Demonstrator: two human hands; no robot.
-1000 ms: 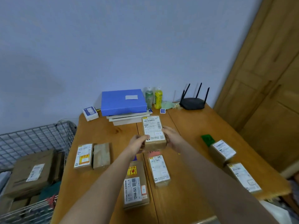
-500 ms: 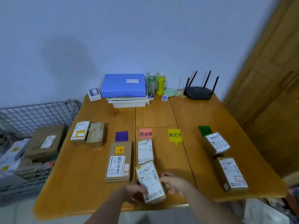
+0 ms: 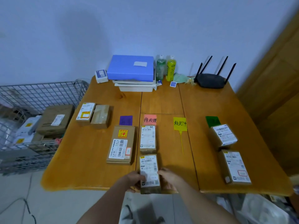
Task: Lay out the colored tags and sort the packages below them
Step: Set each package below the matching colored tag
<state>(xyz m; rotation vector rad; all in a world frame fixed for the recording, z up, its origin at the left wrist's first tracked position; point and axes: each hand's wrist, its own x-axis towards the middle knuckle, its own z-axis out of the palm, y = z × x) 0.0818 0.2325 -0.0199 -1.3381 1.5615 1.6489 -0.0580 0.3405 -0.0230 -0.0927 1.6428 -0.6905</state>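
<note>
While the large box (image 3: 121,144) marked "12V4A-5525" lies on the desk (image 3: 90,159) under the purple tag (image 3: 126,120), the left hand (image 3: 133,181) and right hand (image 3: 169,178) grip a smaller labelled package (image 3: 149,172) by its sides. Half a second ago tilted, it now sits straight at the near edge, below the pink tag (image 3: 150,119) reading "待处理" and another package (image 3: 148,138).

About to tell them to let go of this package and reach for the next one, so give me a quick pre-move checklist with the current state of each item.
1. Held package in line below the pink tag: ok.
2. Clear of the package already under that tag: ok, a small gap shows.
3. Fully on the table: not ok, its near end overhangs the front edge.
4. Left hand and right hand released: not ok, both grip its sides.
5. Yellow tag has a package below: not ok, none.
6. Unsorted packages left: ok, two at far left.
</note>
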